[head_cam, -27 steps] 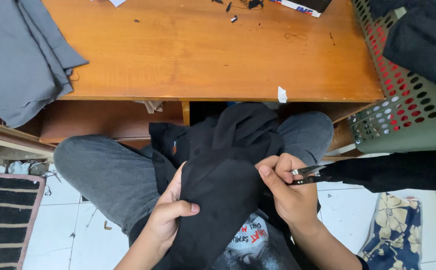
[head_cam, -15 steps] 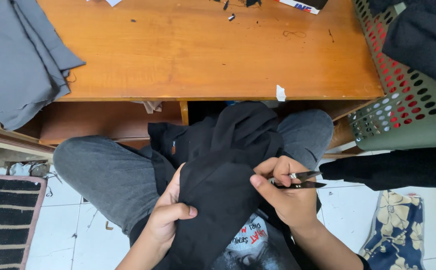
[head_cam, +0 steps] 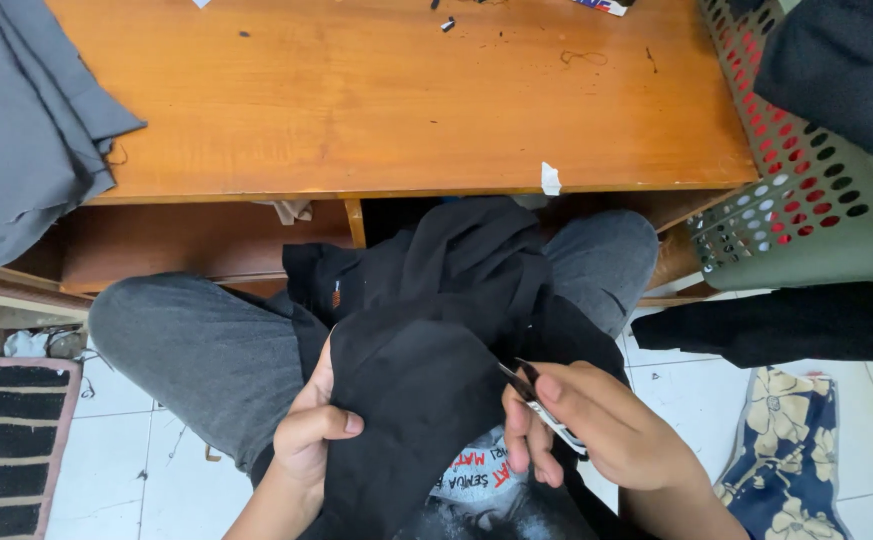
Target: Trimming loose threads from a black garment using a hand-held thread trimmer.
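Note:
A black garment (head_cam: 426, 330) lies bunched over my lap, between my grey-trousered knees. My left hand (head_cam: 311, 425) grips a fold of the black cloth at its left edge and holds it taut. My right hand (head_cam: 581, 430) holds small thread snips (head_cam: 536, 395), the blades pointing at the cloth's right edge. The blade tips touch or nearly touch the fabric.
A low wooden table (head_cam: 406, 100) stands in front with thread scraps on it. Grey fabric (head_cam: 26, 120) hangs over its left end. At the right stands a green perforated basket (head_cam: 806, 220) holding dark clothes. A striped mat (head_cam: 6, 440) and a floral cloth (head_cam: 796, 450) lie on the tiled floor.
My right hand turned the snips from pointing right, away from the cloth, to pointing up-left at the fabric edge. The left hand kept its grip.

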